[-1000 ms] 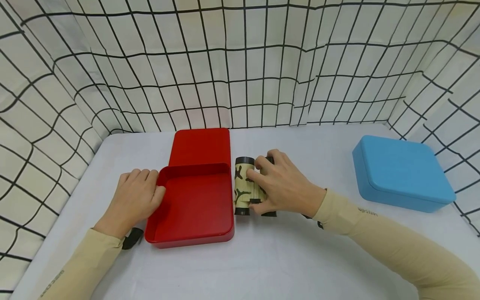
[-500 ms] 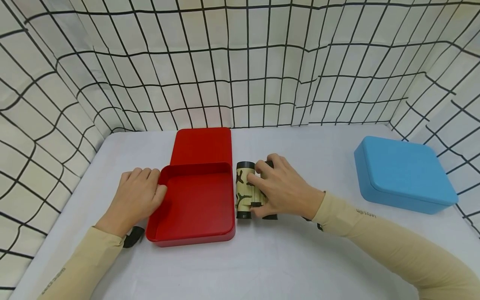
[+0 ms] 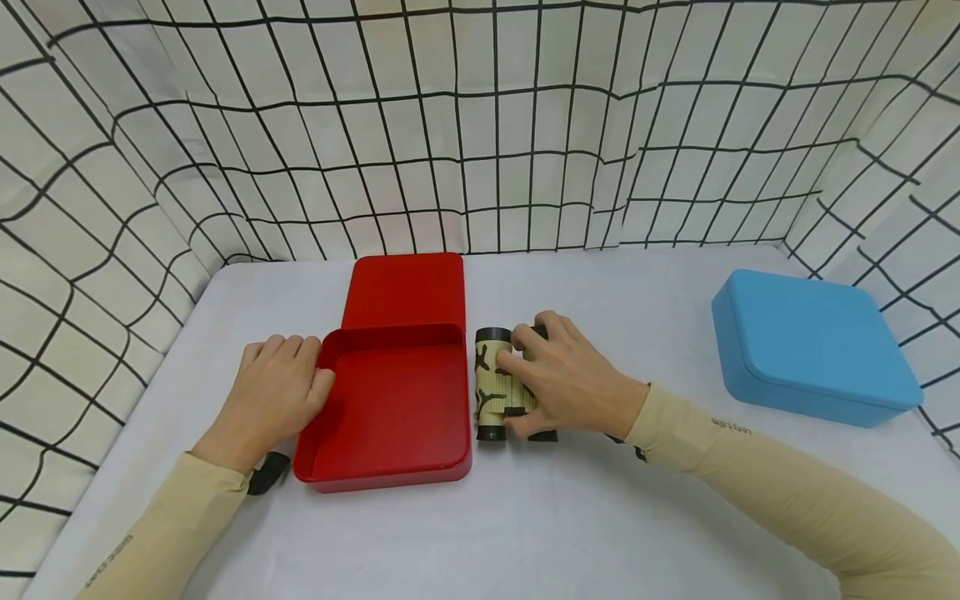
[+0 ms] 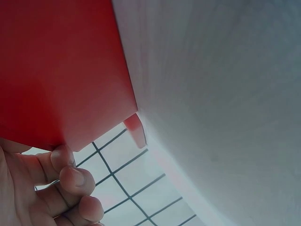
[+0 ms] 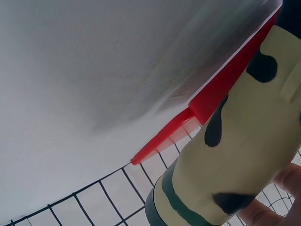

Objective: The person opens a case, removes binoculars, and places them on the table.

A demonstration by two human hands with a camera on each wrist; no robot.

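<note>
Binoculars, place: We see the beige camouflage binoculars [image 3: 492,387] with black ends just beside the right wall of the open rectangular red box [image 3: 386,417], outside it; whether they touch the white-covered bench [image 3: 525,533], we cannot tell.
Long axis: It runs from far to near, almost parallel to this right wall, with a narrow gap between.
Right grip: The right grip [image 3: 566,375], a bare hand, is the nearer one. It holds the binoculars from above, fingers bent over their right-side barrel, thumb toward the near end; the other barrel lies to its left, on the box side.
Left grip: The left grip [image 3: 273,392], also a bare hand, is on the opposite wall of the red box. Its fingers are curled outside and the thumb is at the rim, so we judge that it pinches this wall.
Red box, inside: We can see only its smooth red floor and walls; the binoculars are not in it.
Lid: The flat red lid [image 3: 405,290] lies folded back at the far side.
Blue box: Well apart to the right is a closed rounded light-blue box [image 3: 817,346]; its content is hidden from us.
</note>
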